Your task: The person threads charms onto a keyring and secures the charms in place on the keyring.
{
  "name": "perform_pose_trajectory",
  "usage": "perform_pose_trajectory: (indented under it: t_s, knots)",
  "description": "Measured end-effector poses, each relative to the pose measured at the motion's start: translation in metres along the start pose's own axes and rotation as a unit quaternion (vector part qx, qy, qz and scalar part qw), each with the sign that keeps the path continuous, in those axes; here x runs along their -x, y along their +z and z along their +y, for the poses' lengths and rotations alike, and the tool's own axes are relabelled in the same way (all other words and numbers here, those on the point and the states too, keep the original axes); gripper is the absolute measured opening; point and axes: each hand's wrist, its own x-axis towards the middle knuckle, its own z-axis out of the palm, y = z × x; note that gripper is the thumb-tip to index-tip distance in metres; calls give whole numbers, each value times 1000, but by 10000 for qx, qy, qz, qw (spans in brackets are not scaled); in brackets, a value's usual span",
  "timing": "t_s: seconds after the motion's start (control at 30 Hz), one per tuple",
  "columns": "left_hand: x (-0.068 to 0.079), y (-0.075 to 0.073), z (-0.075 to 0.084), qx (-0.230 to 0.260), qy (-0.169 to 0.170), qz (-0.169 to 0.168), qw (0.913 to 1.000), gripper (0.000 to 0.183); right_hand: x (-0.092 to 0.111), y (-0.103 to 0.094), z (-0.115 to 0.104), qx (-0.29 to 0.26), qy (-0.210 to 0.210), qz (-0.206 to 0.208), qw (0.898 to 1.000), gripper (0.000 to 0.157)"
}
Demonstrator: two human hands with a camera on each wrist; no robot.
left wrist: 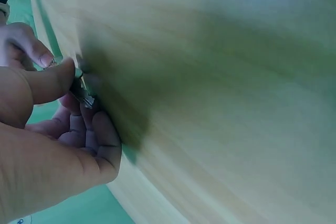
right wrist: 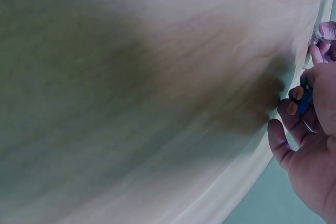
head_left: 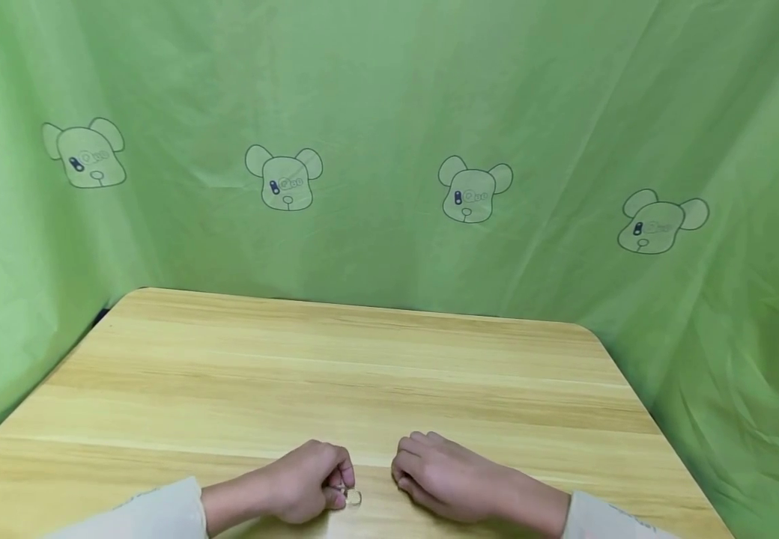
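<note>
Near the table's front edge, my left hand (head_left: 311,483) pinches a small metal key (left wrist: 85,97) between thumb and bent fingers. In the left wrist view its toothed end sticks out below the thumb. A thin, shiny metal ring (head_left: 354,497) shows just right of these fingertips in the head view. My right hand (head_left: 446,475) lies a short way to the right, back of the hand up, fingers curled. In the right wrist view it holds a small blue thing with two orange rounded parts (right wrist: 304,100); the palm hides much of it, and the head view does not show it.
Both hands are over a wood-grain table (head_left: 335,374) with rounded far corners. Green cloth (head_left: 376,90) printed with bear heads hangs behind it and along both sides. Pale sleeves (head_left: 153,516) cover the forearms.
</note>
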Motion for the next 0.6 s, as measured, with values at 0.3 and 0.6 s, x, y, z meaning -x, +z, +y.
perform_pose_trajectory:
  t_s: [0.3, 0.6]
  knots:
    - [0, -1, -4, -71, 390, 389, 9985, 15, -2, -1, 2, -145, 10, -3, 9999, 5]
    - [-3, -11, 3, 1131, 506, 903, 9882, 20, -10, -9, -1, -828, 399, 433, 9948, 8]
